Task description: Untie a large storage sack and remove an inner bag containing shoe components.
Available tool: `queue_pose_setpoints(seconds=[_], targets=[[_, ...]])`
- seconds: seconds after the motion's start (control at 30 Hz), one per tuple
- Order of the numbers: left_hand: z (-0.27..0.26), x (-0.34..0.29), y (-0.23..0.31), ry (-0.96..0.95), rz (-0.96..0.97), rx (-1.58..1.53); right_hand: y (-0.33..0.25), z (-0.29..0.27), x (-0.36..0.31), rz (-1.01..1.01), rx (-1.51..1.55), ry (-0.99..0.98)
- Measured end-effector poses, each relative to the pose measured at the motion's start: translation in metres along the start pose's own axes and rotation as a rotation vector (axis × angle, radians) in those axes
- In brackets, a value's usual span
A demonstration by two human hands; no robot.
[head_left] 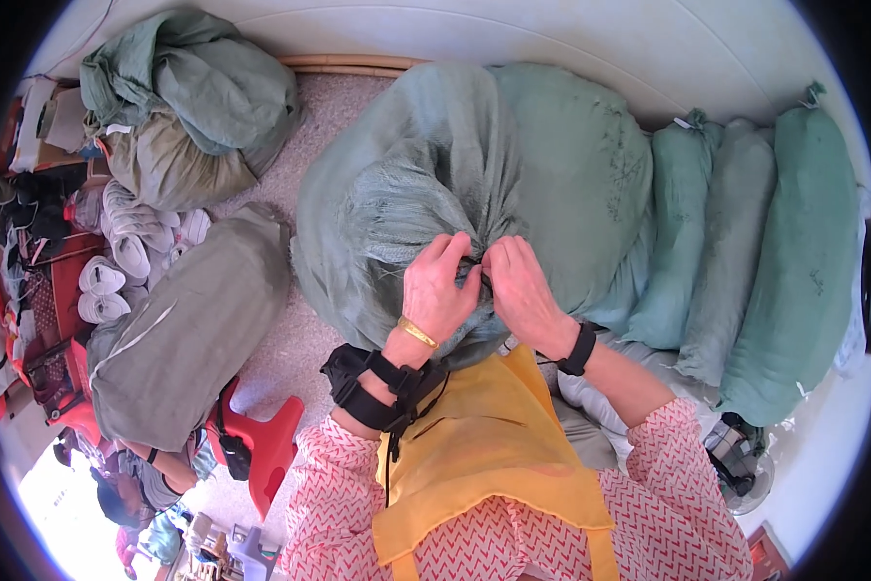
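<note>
A big, full green-grey woven sack (397, 194) stands in front of me, its mouth bunched together on the side near me. My left hand (437, 289) pinches at this gathered neck, thumb and fingers together on a thin dark cord (473, 260). Close beside it, almost touching, my right hand (527, 289) pinches the same cord and the bunched cloth from the right. The cord's ends are mostly hidden by my fingers.
Another full green sack (581, 165) leans behind, with narrow tied sacks (794, 252) along the right wall. At left are a grey sack (193, 320), piled white shoes (130, 232), a red plastic stool (266, 445) and heaped green sacks (222, 87). Another person (150, 484) is at lower left.
</note>
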State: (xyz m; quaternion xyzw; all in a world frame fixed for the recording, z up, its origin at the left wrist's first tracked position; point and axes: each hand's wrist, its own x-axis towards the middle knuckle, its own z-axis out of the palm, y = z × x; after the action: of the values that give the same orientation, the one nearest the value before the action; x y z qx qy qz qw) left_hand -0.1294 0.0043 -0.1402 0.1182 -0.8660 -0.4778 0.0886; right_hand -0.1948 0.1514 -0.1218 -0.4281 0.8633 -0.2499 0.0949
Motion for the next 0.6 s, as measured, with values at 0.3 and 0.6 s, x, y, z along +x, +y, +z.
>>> queue_pose_setpoints(seconds=[0.3, 0.6], targets=[[-0.001, -0.001, -0.022, -0.027, -0.168, -0.173, 0.009, -0.005, -0.005, 0.151, 0.186, 0.046], [0.002, -0.005, -0.03, -0.089, -0.326, -0.347, 0.006, 0.003, -0.001, 0.365, 0.437, 0.123]])
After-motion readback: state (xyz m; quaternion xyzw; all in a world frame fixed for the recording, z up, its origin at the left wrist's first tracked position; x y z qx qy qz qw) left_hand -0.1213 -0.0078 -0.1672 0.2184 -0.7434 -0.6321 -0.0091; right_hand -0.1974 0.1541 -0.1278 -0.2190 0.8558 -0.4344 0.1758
